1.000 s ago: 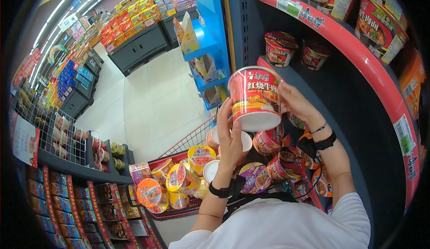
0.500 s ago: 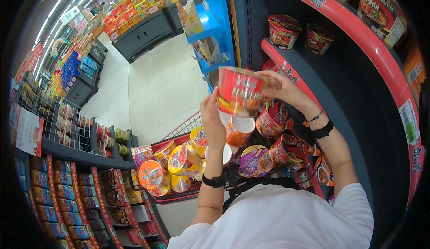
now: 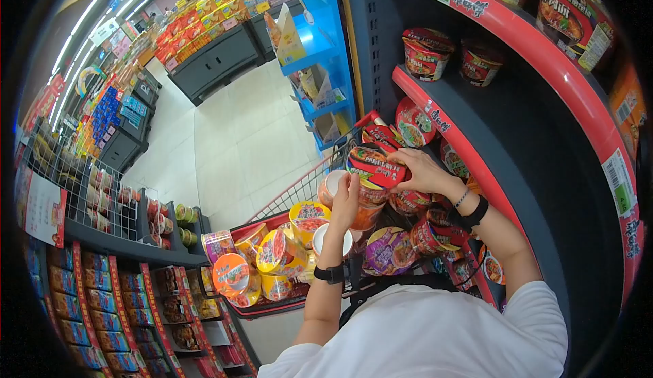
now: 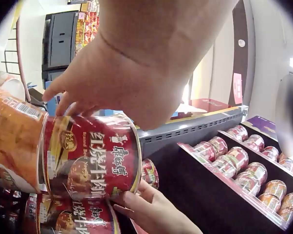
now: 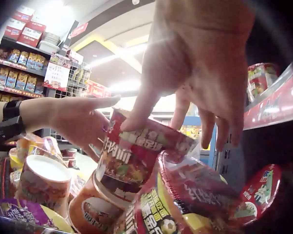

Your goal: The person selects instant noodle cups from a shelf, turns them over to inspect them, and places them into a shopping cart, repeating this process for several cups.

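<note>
A red instant noodle cup [image 3: 377, 166] is over the cart, its lid facing up. Its side shows Chinese lettering in the left wrist view, where the cup [image 4: 93, 156] stands bottom-to-top against an orange noodle cup [image 4: 12, 141]. My left hand [image 3: 345, 201] holds the red cup's side, fingers bent against it low down. With thumb and fingers, my right hand [image 3: 425, 172] grips it at the lid edge. Another red noodle cup [image 5: 190, 195] is close beside it in the right wrist view. White-bottomed cups [image 3: 333, 241] lie upside down or tipped near my left wrist.
The shopping cart [image 3: 286, 191] holds several yellow, purple and red noodle cups. To the right, a red-edged shelf [image 3: 544, 58] carries two red cups at its far end. A blue rack [image 3: 316, 58] stands ahead, and snack shelves [image 3: 102, 303] are at lower left.
The red noodle cup has come down from above the cart to among the other cups, and has been turned from bottom edge toward me to lid up. Both hands have lowered with it.
</note>
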Demonstrator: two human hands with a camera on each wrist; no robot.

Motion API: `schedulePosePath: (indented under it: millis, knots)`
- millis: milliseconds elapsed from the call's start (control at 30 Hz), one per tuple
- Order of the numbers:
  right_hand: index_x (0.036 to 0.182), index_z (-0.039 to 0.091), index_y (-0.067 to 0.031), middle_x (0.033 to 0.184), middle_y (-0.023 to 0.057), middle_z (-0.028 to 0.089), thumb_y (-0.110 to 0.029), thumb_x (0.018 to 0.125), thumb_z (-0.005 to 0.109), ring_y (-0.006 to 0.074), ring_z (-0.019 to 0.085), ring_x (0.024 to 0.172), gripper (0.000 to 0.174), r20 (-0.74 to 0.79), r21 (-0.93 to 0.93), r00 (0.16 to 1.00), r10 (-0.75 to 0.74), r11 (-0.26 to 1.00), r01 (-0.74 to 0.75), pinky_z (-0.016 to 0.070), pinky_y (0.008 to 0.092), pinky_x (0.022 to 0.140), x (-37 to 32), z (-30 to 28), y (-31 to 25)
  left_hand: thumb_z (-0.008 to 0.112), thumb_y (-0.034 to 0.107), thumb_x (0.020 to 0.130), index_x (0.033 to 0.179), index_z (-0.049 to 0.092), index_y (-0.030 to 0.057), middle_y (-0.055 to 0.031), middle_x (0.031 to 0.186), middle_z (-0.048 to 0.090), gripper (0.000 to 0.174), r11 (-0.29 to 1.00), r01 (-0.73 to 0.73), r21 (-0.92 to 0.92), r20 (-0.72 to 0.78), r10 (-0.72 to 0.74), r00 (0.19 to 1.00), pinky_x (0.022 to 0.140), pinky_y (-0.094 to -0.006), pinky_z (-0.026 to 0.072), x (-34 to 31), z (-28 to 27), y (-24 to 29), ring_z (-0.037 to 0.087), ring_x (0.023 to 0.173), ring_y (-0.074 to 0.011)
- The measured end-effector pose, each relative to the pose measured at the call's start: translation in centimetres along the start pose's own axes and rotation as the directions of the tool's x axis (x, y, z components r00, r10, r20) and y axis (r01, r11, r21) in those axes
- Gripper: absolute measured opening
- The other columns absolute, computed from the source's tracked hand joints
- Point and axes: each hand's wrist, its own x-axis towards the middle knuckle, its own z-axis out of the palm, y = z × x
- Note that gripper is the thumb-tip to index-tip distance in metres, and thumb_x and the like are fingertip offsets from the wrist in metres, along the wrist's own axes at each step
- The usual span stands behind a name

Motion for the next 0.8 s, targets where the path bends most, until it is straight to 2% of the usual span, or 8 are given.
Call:
schedulePosePath:
  millis: [100,167,267,333,433,500,600,800]
  knots:
    - [0.120,0.054,-0.0055,0.126,0.0174,0.053,-0.037,0.068,0.081,0.0312,0.048,0.122,0.066,-0.073,-0.269,0.997,-0.024,0.963,0.004,0.0367,0.0385,0.103,-0.7,-0.2,-0.2,0.039,0.034,0.099,0.114,0.053,-0.0032,-0.0202,0.106,0.057,0.042,0.987,-0.153,0.055,-0.169,0.161,0.972,0.089,-0.0371,0.0398,0.4,0.9,-1.3,0.052,0.104,-0.0333]
    - [0.117,0.057,-0.0046,0.126,0.0162,0.053,-0.037,0.071,0.079,0.0300,0.049,0.120,0.060,-0.027,-0.111,0.998,0.052,0.992,-0.055,0.0375,0.0389,0.101,-0.5,-0.8,0.2,0.041,0.035,0.099,0.122,0.049,-0.0036,-0.0218,0.116,0.054,0.046,0.994,-0.103,0.039,-0.193,0.108,0.975,0.094,-0.0371,0.0384,0.1,0.9,-1.0,0.049,0.111,-0.0334]
    - [0.113,0.057,-0.0038,0.119,0.0140,0.055,-0.028,0.077,0.075,0.0280,0.052,0.115,0.047,-0.263,0.105,0.964,-0.039,0.992,0.069,0.0400,0.0384,0.097,1.5,-2.6,2.3,0.045,0.039,0.097,0.134,0.038,-0.0045,-0.0246,0.132,0.044,0.058,0.996,-0.089,0.018,-0.209,0.091,0.974,0.102,-0.0384,0.0330,0.4,0.5,-1.2,0.042,0.124,-0.0345]
    - [0.112,0.055,-0.0026,0.114,0.0150,0.054,-0.021,0.075,0.074,0.0318,0.051,0.112,0.045,-0.562,0.050,0.825,-0.063,0.993,0.110,0.0395,0.0403,0.096,3.2,-4.9,2.9,0.054,0.035,0.094,0.137,0.034,-0.0041,-0.0236,0.138,0.039,0.062,0.988,-0.151,-0.010,-0.244,0.144,0.959,0.107,-0.0407,0.0272,0.6,0.5,-0.4,0.036,0.130,-0.0361]
    - [0.119,0.052,-0.0107,0.128,0.0173,0.044,-0.018,0.073,0.073,0.0373,0.046,0.117,0.051,-0.847,-0.225,0.516,-0.124,0.965,-0.137,0.0333,0.0442,0.102,6.1,-8.0,4.6,0.060,0.026,0.091,0.134,0.038,-0.0025,-0.0221,0.137,0.041,0.056,0.921,-0.371,0.120,-0.295,0.389,0.873,0.107,-0.0421,0.0274,-0.7,0.9,2.5,0.037,0.129,-0.0359]
    - [0.126,0.050,-0.0169,0.133,0.0196,0.044,-0.021,0.076,0.072,0.0370,0.045,0.120,0.055,-0.918,-0.082,0.395,0.037,0.957,-0.280,0.0355,0.0428,0.100,7.9,-10.2,4.7,0.064,0.019,0.087,0.129,0.044,-0.0005,-0.0216,0.135,0.043,0.050,0.895,-0.432,0.111,-0.303,0.444,0.843,0.107,-0.0424,0.0281,-1.2,1.5,4.6,0.038,0.128,-0.0361]
    - [0.132,0.048,-0.0206,0.134,0.0217,0.046,-0.026,0.078,0.072,0.0341,0.045,0.123,0.060,-0.736,0.259,0.577,0.354,0.935,-0.243,0.0375,0.0405,0.100,9.7,-12.8,7.4,0.065,0.013,0.084,0.120,0.054,0.0031,-0.0166,0.131,0.048,0.038,0.827,-0.542,0.151,-0.221,0.562,0.797,0.105,-0.0405,0.0314,-1.9,2.7,6.3,0.043,0.126,-0.0335]
    - [0.128,0.056,-0.0149,0.113,0.0132,0.062,-0.029,0.081,0.072,0.0263,0.060,0.106,0.051,-0.837,0.254,0.508,0.200,0.967,0.037,0.0458,0.0352,0.092,9.0,-12.4,10.3,0.065,0.012,0.084,0.119,0.056,0.0037,-0.0139,0.132,0.049,0.037,0.816,-0.554,0.164,-0.170,0.576,0.799,0.106,-0.0420,0.0303,-2.2,2.3,6.1,0.041,0.127,-0.0333]
